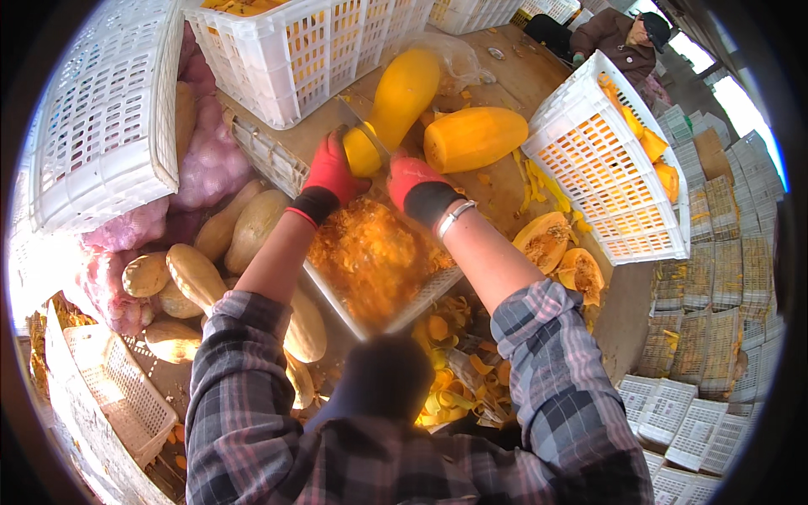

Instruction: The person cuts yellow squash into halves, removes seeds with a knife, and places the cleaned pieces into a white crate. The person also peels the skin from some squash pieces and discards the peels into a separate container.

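Note:
A peeled yellow squash [406, 88] lies on the wooden table, its narrow end towards me. My left hand [332, 169], in a red glove with a black cuff, grips that narrow end. My right hand [416, 183], gloved the same way, is closed at the near end of a knife [377, 140], whose blade lies across the squash's neck; the handle is hidden in the glove. Right of it rests another peeled squash [476, 139] with a flat cut end. Below my hands stands a white crate [435, 289] with orange squash pulp and seeds [372, 252] in it.
White plastic crates [315, 53] of cut squash stand at the back and right [606, 170]. Halved squash [543, 240] lie at the table's right edge. Unpeeled squash [255, 230] and net sacks [211, 139] are at left, peelings [454, 385] below. A co-worker [622, 44] is at upper right.

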`<act>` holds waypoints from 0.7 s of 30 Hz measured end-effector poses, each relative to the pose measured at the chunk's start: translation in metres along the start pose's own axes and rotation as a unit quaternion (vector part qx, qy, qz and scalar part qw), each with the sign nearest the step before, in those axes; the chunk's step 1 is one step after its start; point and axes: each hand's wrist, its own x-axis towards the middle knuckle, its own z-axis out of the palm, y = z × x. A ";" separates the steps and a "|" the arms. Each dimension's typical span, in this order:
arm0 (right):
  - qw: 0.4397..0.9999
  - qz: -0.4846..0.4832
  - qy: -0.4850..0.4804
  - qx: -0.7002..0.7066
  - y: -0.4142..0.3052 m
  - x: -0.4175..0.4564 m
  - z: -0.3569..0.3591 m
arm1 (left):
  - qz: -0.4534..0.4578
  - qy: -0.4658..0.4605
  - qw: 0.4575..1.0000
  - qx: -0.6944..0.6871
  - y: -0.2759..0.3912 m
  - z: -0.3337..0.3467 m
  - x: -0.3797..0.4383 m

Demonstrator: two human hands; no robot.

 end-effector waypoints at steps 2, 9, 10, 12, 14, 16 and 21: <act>1.000 -0.023 0.007 -0.013 0.003 0.012 -0.003 | -0.037 -0.031 0.999 -0.015 0.001 0.000 0.003; 0.997 0.063 -0.045 -0.028 0.007 0.012 0.006 | 0.039 0.003 0.999 0.031 -0.007 0.010 0.008; 0.998 0.060 -0.021 0.018 0.007 0.010 0.007 | 0.023 -0.011 0.997 0.067 -0.004 0.008 0.009; 0.996 0.073 -0.024 0.039 0.007 0.008 0.009 | -0.022 -0.083 0.995 0.052 0.005 -0.013 0.021; 0.998 0.055 -0.017 0.027 0.009 0.009 0.011 | -0.048 -0.101 0.993 0.036 0.022 -0.042 0.034; 0.998 0.042 -0.004 0.046 0.013 0.013 0.017 | 0.021 0.071 0.979 -0.188 0.047 -0.070 0.070; 0.997 0.002 0.007 0.079 0.030 0.018 0.033 | 0.338 0.224 0.898 0.173 0.061 -0.063 0.135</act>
